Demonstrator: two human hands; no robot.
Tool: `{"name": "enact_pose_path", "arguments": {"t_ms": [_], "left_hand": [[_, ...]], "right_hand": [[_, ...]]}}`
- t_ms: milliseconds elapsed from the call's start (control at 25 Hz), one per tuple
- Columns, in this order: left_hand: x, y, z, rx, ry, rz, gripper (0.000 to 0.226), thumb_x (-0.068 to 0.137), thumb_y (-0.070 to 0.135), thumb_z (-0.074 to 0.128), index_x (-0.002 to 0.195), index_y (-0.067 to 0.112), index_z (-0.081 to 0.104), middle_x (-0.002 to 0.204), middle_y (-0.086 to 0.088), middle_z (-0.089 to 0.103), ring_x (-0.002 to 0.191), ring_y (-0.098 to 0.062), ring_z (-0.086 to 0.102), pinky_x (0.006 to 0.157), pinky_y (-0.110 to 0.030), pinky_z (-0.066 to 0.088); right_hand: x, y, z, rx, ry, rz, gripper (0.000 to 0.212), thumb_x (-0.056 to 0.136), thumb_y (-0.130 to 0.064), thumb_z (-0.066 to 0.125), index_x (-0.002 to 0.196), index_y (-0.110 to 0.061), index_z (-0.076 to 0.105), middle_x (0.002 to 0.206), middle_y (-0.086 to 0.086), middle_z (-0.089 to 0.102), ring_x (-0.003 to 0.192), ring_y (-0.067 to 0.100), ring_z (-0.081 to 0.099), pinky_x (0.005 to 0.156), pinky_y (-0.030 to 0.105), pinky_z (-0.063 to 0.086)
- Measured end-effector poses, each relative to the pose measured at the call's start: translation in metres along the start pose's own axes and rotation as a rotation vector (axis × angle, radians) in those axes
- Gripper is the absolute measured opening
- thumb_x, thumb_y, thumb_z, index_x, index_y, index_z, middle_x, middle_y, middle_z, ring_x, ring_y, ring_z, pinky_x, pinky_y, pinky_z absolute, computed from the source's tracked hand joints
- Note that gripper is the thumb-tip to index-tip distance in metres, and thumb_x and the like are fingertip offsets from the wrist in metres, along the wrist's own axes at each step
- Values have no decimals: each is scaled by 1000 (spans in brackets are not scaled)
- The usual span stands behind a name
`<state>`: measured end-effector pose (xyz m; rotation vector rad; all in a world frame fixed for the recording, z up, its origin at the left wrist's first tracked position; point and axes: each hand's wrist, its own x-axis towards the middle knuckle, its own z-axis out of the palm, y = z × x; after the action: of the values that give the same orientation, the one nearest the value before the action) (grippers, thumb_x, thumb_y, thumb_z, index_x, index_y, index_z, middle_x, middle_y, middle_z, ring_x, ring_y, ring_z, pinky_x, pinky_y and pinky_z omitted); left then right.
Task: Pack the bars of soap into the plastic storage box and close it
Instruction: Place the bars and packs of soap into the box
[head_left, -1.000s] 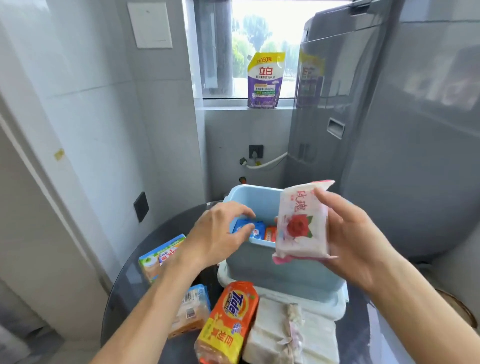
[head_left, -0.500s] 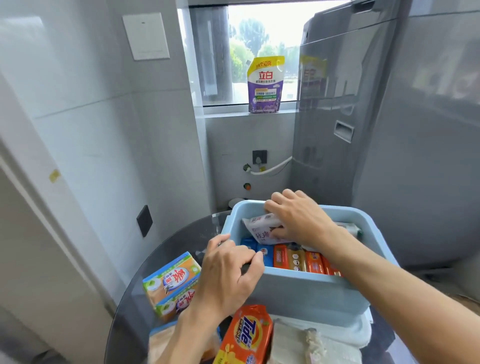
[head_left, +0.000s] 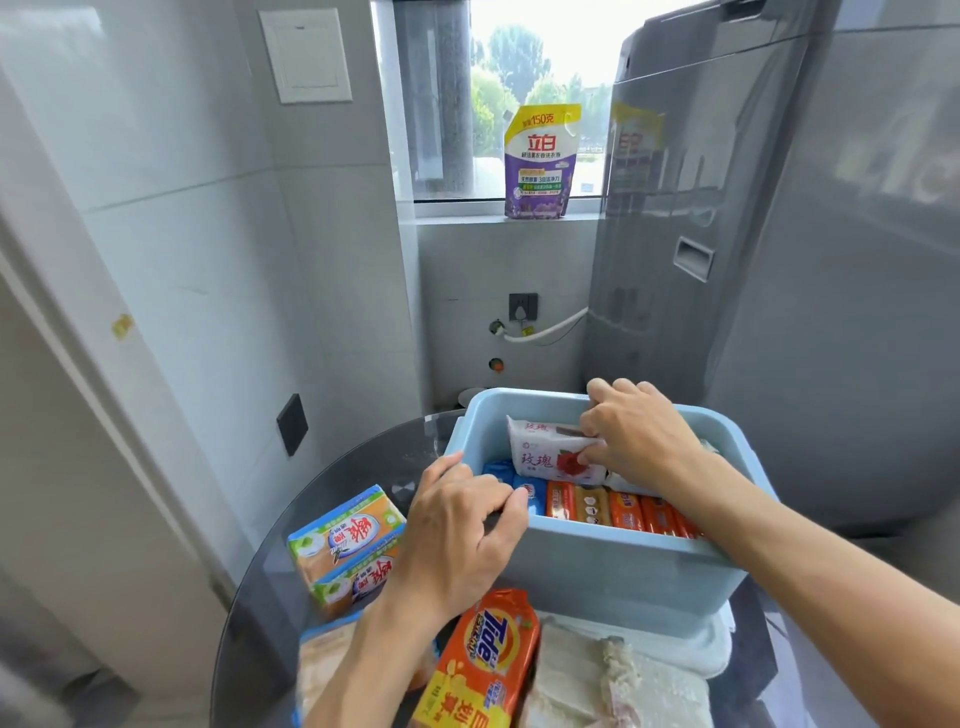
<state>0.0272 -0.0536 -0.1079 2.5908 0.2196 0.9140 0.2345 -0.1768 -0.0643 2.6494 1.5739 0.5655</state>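
Pressing rose soap (head_left: 553, 453) deeper, right hand (head_left: 636, 434)

Purple pouch (head_left: 540, 161) on window sill: "立白" in red, "150克" on yellow top band; smaller lines too small to read; orange soap pack (head_left: 480, 660) near edge of table: "Tide" logo, big yellow Chinese chars below, partly cut off; white soap pack (head_left: 550, 452) w/ red rose, in blue box: "玫瑰"; green-orange soap bars (head_left: 345, 540): red brand chars, unclear.
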Motion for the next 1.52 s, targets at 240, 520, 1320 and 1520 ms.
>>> {"name": "enact_pose_path", "arguments": {"t_ms": [240,520,1320,1520], "left_hand": [[-2,-16,-34,-295,135,-93,9,83,31,63,90,28,68,95,17,65,96,-9,60,91,-25,45],[-47,-115,-33,469,-520,-748,102,65,54,78,150,27,28,136,-3,49,121,-24,46,97,-41,46],[39,29,-64,-281,-207,-437,50,74,68,63,117,42,67,104,18,71,91,4,65,78,-21,54],[25,10,-36,-70,-163,-302,25,85,36,69,109,32,74,115,16,66,113,-11,48,94,-31,43]], "right_hand": [[-19,-9,-22,111,20,125,23,94,-38,57,104,-29,76,105,-3,65,91,20,51,78,36,39],[-37,-58,-42,511,50,-2,10,87,-24,67,88,-22,77,91,-3,70,75,21,60,68,33,48],[-20,-52,-55,1569,-521,752,41,82,-42,61,89,-3,68,64,13,68,49,24,63,46,28,48],[-4,-72,-18,1394,-453,700,30,90,-22,64,119,-17,57,99,9,73,77,21,74,60,33,60]]}}
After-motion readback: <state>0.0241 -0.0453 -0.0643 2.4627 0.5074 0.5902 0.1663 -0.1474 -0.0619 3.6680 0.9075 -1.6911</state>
